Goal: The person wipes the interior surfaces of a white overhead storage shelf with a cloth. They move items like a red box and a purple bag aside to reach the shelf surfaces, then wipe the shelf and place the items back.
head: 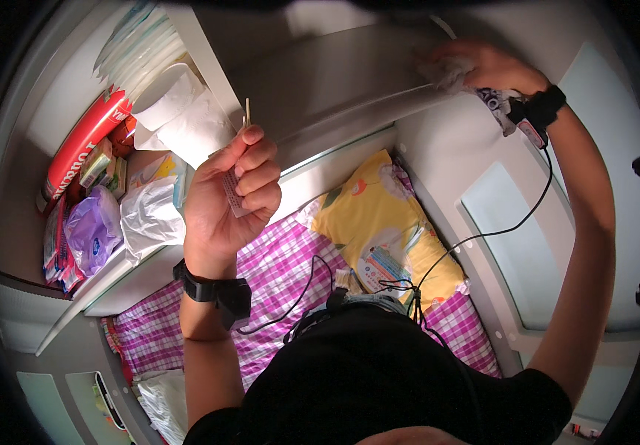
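Raised before the shelf, my left hand [231, 192] is closed around a small flat piece [233, 192] with rows of dark marks. A thin pale stick [248, 111] pokes up above its thumb and forefinger; the rest is hidden in the fist. My right hand [489, 64], blurred, reaches up at the right along a grey panel [342, 67]. Under its fingers is a crumpled greyish-white cloth [456, 72], and a patterned end of cloth [495, 103] hangs by the wrist.
The left shelf carries a toilet roll [167, 94], a red tube [89, 142], a purple packet [94, 231] and a white plastic bag [153, 214]. A yellow pillow [375, 206] lies on purple checked bedding [286, 261] below. A black cable [497, 233] trails from my right wrist.
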Demonstrator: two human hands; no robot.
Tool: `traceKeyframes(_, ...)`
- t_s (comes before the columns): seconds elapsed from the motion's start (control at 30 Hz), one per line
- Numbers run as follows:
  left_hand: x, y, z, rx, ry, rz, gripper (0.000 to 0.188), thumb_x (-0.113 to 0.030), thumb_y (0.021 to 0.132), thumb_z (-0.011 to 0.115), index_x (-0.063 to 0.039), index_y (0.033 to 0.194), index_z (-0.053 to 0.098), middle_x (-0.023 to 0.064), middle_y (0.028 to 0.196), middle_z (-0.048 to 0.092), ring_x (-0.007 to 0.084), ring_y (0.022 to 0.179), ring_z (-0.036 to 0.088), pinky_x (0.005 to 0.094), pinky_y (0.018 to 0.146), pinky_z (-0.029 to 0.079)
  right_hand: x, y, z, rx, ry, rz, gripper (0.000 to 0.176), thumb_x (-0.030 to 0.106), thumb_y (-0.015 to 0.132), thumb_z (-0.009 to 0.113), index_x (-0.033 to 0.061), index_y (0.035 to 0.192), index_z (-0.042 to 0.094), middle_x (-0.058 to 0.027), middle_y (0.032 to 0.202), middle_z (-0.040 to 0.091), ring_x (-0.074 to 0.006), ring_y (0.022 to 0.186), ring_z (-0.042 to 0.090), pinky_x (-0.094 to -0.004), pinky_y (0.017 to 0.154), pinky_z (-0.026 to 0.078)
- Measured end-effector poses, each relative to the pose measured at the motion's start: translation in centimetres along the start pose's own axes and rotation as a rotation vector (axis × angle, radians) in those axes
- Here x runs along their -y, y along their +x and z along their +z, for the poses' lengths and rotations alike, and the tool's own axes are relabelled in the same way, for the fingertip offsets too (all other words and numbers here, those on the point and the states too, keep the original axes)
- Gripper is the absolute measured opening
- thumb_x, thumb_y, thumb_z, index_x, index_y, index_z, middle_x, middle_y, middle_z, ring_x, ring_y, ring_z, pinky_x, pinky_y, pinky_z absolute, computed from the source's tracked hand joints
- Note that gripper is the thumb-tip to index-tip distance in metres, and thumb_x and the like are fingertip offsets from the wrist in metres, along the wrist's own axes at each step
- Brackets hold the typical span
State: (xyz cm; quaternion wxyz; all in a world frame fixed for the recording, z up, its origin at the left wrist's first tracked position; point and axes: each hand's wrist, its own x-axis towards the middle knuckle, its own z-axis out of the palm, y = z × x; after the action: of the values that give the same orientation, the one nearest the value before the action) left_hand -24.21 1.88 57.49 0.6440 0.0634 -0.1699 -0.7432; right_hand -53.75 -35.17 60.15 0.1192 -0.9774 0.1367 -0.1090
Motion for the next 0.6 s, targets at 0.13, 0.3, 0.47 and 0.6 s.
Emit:
traceKeyframes(0.13,0.3,0.9,0.1,0.018,0.006,-0.026,0.014,-0.014,0.097,0.043,-0.003,0.096,0.052,-0.0028,0.069,0.034,0.0063,0.052,0.027,0.0198,0.044,0.024,-6.0,-3.0,-1.4,-0.367,0.265,0.326,0.044,0.009,0.082,0.058,0.0052,0.125,0.051,-0.0077,0.116,0.06,-0.0205,0.105,0.058,-0.0312,0.091,0.046)
traceKeyframes(0.3,0.9,1.8,0.0,0.033,0.005,-0.047,0.015,-0.015,0.097,0.043,-0.003,0.097,0.052,-0.0031,0.069,0.034,0.0063,0.052,0.028,0.0195,0.044,0.025,-2.5,-5.2,3.0,-0.685,0.666,-0.082,0.037,0.01,0.092,0.049,0.0092,0.129,0.049,-0.0075,0.125,0.054,-0.0205,0.114,0.052,-0.0341,0.098,0.044)
traceKeyframes(0.47,0.9,1.9,-0.3,0.021,0.006,-0.049,0.017,-0.016,0.096,0.045,-0.003,0.097,0.054,-0.0039,0.068,0.034,0.0056,0.051,0.028,0.0187,0.043,0.025,2.8,-3.1,4.0,-0.622,1.302,0.045,0.038,0.02,0.094,0.05,0.0076,0.13,0.049,-0.008,0.129,0.052,-0.0169,0.116,0.052,-0.0328,0.101,0.043)
traceKeyframes(0.6,0.9,2.5,-0.7,0.004,0.029,-0.042,0.017,-0.017,0.096,0.045,-0.003,0.096,0.054,-0.0043,0.067,0.033,0.0055,0.051,0.027,0.0187,0.043,0.024,3.2,-1.2,1.9,-0.6,1.204,0.392,0.043,0.032,0.092,0.055,0.0034,0.124,0.055,-0.0071,0.121,0.057,-0.017,0.107,0.056,-0.0297,0.093,0.044)
